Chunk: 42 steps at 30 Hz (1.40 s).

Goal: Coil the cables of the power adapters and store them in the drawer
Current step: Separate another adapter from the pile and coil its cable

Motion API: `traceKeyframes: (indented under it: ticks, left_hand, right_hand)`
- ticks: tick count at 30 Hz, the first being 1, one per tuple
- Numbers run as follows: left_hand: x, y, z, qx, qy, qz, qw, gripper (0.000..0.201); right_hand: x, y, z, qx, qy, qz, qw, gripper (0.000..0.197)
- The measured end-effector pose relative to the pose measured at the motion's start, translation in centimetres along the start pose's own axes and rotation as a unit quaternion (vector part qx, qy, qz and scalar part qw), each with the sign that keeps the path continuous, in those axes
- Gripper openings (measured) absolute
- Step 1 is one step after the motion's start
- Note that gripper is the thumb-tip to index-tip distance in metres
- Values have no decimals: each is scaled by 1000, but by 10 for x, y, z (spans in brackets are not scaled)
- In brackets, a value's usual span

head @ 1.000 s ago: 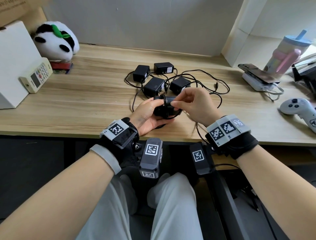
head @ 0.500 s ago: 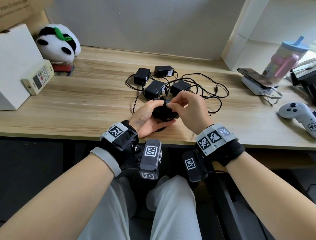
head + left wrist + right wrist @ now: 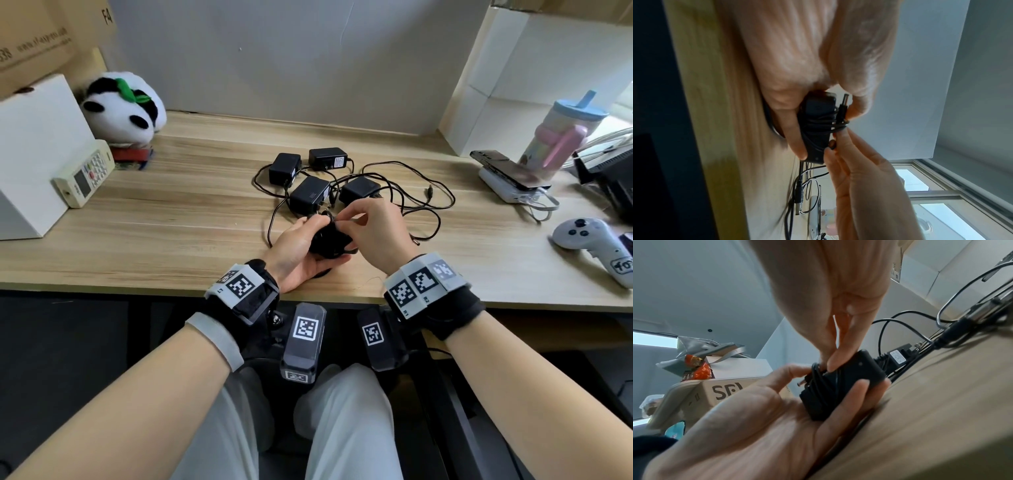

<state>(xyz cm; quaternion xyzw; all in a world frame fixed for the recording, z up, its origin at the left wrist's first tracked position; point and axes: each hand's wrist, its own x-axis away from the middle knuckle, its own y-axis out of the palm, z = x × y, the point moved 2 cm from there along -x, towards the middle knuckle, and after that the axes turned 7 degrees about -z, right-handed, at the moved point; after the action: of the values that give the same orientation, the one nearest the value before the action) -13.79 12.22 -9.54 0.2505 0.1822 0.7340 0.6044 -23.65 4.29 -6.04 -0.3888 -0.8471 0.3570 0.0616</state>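
My left hand (image 3: 303, 245) grips a black power adapter (image 3: 329, 238) just above the desk's front edge. Its cable (image 3: 826, 125) is wound round the body, and the barrel plug (image 3: 843, 104) sticks out by my left thumb. My right hand (image 3: 347, 223) pinches the cable (image 3: 816, 369) at the adapter's (image 3: 844, 386) upper side. Several more black adapters (image 3: 310, 195) lie behind my hands on the desk, with their cables (image 3: 428, 202) loose and tangled to the right. No drawer is in view.
On the wooden desk (image 3: 171, 219) a white box (image 3: 34, 154), a remote (image 3: 84, 174) and a panda plush (image 3: 125, 106) stand at the left. A phone on a power bank (image 3: 510, 176), a bottle (image 3: 558, 133) and a game controller (image 3: 589, 243) sit at the right.
My right hand has come in close over the adapter, and the slack cable that hung toward the desk edge is now wound on. My left hand keeps its grip.
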Motion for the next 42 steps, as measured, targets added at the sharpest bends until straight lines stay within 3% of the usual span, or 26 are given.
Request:
traceKeyframes:
  ticks: [7, 10, 15, 19, 23, 27, 32, 38, 42]
  left_hand:
    - [4, -3, 0, 21, 9, -22, 999, 37]
    - [7, -1, 0, 30, 15, -39, 999, 38]
    - [12, 6, 0, 11, 9, -53, 998, 44]
    - [13, 19, 12, -21, 10, -52, 998, 45]
    - [21, 34, 25, -39, 10, -90, 995, 39]
    - [28, 42, 26, -45, 19, -80, 996, 35]
    - [32, 50, 20, -42, 27, -59, 997, 36]
    - [34, 50, 17, -155, 50, -1, 987, 34]
    - [37, 51, 14, -221, 76, 42, 971, 41]
  right_hand:
    - [7, 5, 6, 15, 6, 51, 999, 5]
    - [9, -3, 12, -63, 30, 33, 997, 3]
    - [14, -12, 12, -98, 35, 26, 994, 6]
    - [19, -27, 1, -125, -7, -14, 992, 12]
    - [25, -42, -10, -160, -33, -18, 986, 14]
    - [32, -46, -14, -147, -46, 8, 988, 18]
    - [44, -44, -13, -121, -62, 99, 986, 25]
    - [53, -46, -21, -118, -66, 7, 991, 21]
    - [55, -46, -27, -23, -90, 37, 995, 15]
